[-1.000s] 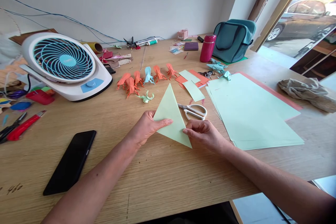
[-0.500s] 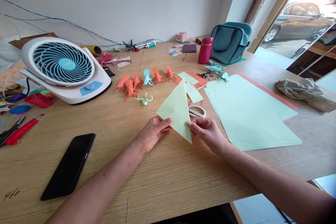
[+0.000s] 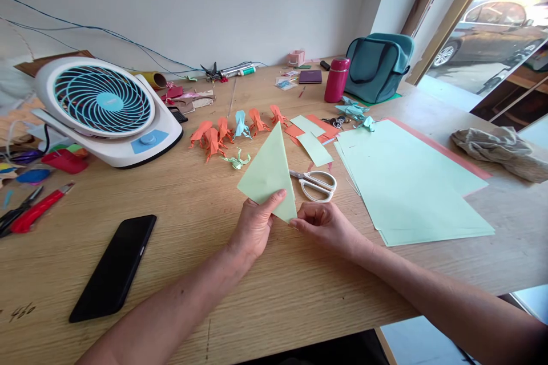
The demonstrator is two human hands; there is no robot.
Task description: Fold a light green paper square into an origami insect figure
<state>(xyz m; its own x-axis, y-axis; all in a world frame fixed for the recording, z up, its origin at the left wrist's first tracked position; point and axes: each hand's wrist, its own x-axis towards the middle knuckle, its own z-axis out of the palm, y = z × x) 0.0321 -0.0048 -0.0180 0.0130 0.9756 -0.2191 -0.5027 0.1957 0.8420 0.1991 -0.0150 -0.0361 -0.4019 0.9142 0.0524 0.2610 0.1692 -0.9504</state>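
A pale green paper triangle (image 3: 269,172) is lifted off the wooden table (image 3: 265,285), its long tip pointing away from me. My left hand (image 3: 256,225) grips its near edge, thumb on top. At the triangle's near right corner, my right hand (image 3: 326,226) pinches the paper with curled fingers. White-handled scissors (image 3: 314,183) lie just right of the triangle, above my right hand.
A stack of pale green sheets (image 3: 406,182) lies to the right. Orange and blue folded figures (image 3: 233,128) stand in a row behind. A white fan (image 3: 105,108) is at left, a black phone (image 3: 115,265) near left, red cutter (image 3: 36,211), maroon bottle (image 3: 336,80), teal bag (image 3: 379,65).
The triangle has been turned and shifted left, uncovering the scissors. My left hand moved under its near edge and my right hand slid to its near right corner.
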